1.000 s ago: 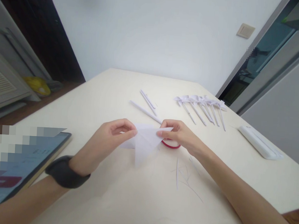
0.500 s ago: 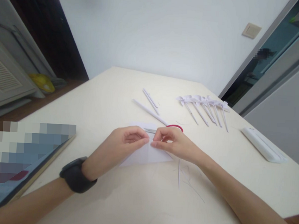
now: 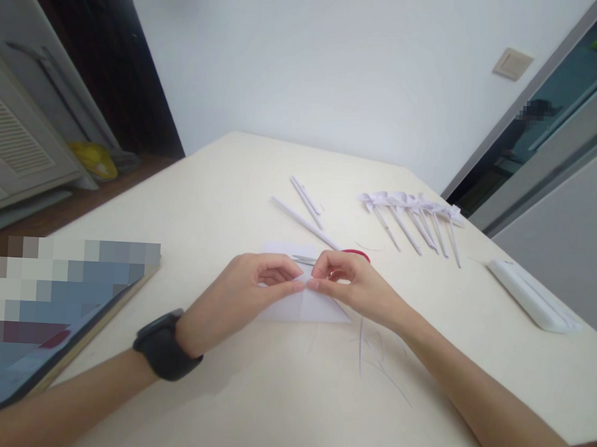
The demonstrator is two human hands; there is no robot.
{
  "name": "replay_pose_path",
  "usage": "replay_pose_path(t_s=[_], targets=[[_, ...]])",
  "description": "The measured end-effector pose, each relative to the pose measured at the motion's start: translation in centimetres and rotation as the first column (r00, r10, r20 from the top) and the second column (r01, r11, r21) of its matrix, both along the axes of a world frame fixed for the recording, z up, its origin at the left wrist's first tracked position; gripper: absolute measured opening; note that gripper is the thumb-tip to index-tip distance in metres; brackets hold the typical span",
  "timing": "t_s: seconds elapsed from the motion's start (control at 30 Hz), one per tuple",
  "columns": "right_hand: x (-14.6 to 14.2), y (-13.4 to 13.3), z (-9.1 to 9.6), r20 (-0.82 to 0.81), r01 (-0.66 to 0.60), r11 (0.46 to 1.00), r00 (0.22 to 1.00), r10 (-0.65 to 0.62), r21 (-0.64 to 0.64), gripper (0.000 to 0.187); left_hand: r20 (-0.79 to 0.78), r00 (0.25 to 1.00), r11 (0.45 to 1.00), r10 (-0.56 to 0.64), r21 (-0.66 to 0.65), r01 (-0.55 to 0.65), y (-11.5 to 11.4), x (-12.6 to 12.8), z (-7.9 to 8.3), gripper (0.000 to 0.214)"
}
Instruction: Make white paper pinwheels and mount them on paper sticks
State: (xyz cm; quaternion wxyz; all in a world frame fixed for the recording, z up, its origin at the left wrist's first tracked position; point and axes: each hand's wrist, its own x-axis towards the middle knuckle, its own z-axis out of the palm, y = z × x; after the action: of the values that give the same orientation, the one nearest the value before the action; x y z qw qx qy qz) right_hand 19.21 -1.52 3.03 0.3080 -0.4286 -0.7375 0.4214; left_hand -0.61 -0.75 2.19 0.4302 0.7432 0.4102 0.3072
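Note:
My left hand (image 3: 262, 285), with a black watch (image 3: 168, 345) on its wrist, pinches a white sheet of paper (image 3: 301, 309) between thumb and fingertips. My right hand (image 3: 352, 286) pinches the same paper right beside it, the two sets of fingertips almost meeting. A crease runs down the paper's middle, and its near edge hangs toward me. What exactly lies between the fingertips is partly hidden. Just behind my hands lie scissors, their metal blades (image 3: 304, 260) pointing left and a red handle (image 3: 357, 254) partly covered by my right hand.
Rolled paper sticks (image 3: 306, 222) lie beyond my hands. Several paper pinwheels on sticks (image 3: 413, 219) stand in a row at the back right. A white packet (image 3: 529, 294) is at the right, thin paper scraps (image 3: 362, 350) at the front, and a tablet-like screen (image 3: 73, 325) at the left.
The view has shifted slightly. The paper has turned a little, its near edge now more level. Both hands keep their pinch close together.

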Motion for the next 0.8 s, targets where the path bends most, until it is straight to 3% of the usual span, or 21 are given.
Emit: replay_pose_path(t_s=[0.3,0.53,0.63,0.8], targets=[[0.4,0.2,0.3,-0.154,0.077,0.994,0.984,-0.088,-0.077,0.015,0.027,0.999,0.999,-0.040,0.016,0.040,0.0,0.0,0.2,0.013],[0.3,0.2,0.4,-0.129,0.018,0.997,0.991,-0.027,-0.071,0.012,-0.104,0.994,0.995,-0.025,0.096,0.036,0.0,0.1,0.2,0.011],[0.5,0.2,0.6,-0.125,0.026,0.997,0.992,-0.035,-0.074,0.013,-0.095,0.994,0.995,0.061,0.081,-0.053,0.2,-0.3,0.7,0.011],[0.8,0.4,0.7,-0.131,0.029,0.995,0.991,-0.041,-0.091,0.014,-0.011,0.981,0.977,0.196,-0.079,-0.196,0.6,-0.7,2.0,0.030]])
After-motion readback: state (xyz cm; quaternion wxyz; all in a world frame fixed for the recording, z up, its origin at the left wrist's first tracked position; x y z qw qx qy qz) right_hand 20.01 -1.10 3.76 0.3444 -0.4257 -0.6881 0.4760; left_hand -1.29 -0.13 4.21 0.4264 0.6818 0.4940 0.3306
